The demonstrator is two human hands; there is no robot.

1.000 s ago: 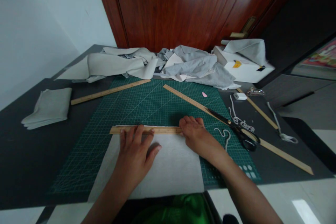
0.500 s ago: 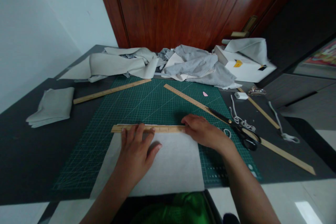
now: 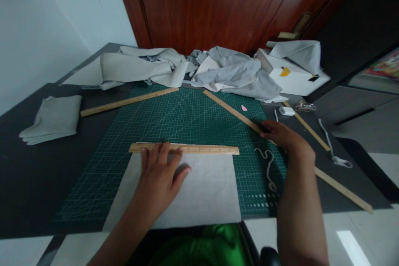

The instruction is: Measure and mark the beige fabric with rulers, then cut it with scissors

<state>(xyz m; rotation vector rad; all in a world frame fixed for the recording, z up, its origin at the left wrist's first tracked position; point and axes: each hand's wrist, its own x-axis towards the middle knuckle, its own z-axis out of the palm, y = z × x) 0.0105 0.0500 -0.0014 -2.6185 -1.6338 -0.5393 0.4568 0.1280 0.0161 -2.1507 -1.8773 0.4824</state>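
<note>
My left hand [image 3: 160,170] lies with its fingers spread on a short wooden ruler [image 3: 208,149], pressing it across the far edge of a pale grey cloth [image 3: 202,191]. The cloth rests on a green cutting mat [image 3: 187,120]. Over at the right, my right hand [image 3: 280,135] is closed around the black scissors [image 3: 257,124], whose handles are mostly hidden under the hand. The scissors lie over a long wooden ruler [image 3: 230,110] that slants across the mat.
Crumpled cloth [image 3: 233,70] and a white box [image 3: 293,75] line the back. Folded cloth [image 3: 52,118] lies left, near another ruler [image 3: 129,102]. White cord [image 3: 269,166], a white adapter [image 3: 286,111], and a third ruler [image 3: 308,126] are at the right.
My right hand has left the short ruler and moved right onto the scissors. The ruler's right end now shows. My left hand stays on it. The white cord by the scissors has shifted.
</note>
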